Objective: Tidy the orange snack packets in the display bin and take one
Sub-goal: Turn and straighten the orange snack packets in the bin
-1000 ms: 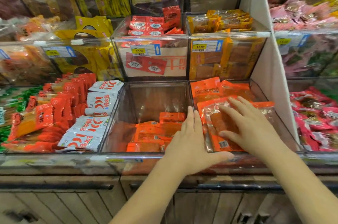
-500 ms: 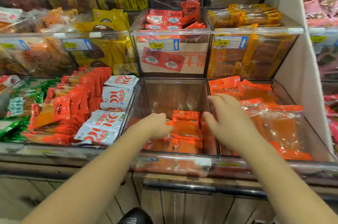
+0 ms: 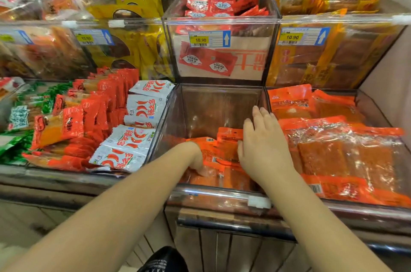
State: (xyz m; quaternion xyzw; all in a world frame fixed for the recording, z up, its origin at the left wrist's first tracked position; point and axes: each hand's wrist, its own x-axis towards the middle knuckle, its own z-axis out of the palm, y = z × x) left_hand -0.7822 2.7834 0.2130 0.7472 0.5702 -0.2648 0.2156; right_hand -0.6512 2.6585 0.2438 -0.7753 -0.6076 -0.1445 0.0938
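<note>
1. My left grip (image 3: 194, 157) is sunk knuckles-up into the front of the heap. Its fingers curl down among the packets with the tips mostly buried, so I cannot tell whether it pinches one or only presses.
2. My right grip (image 3: 263, 149) is released, fingers straight and close together. It is laid against the right side of the same heap, just beside the divider wall.
3. A second ago both were further right, my right palm flat on the large window-fronted orange packets (image 3: 333, 154) in the neighbouring bin (image 3: 375, 102). Now both have come across into the middle one.
4. The small glossy orange snack packets (image 3: 229, 137) lie in a low, loose heap at the front of the clear plastic display bin (image 3: 220, 102). Its rear half shows bare floor.
5. I judge that I am now working on the right bin and that the tidying has begun. No packet is lifted clear, so taking one is not yet done.
</note>
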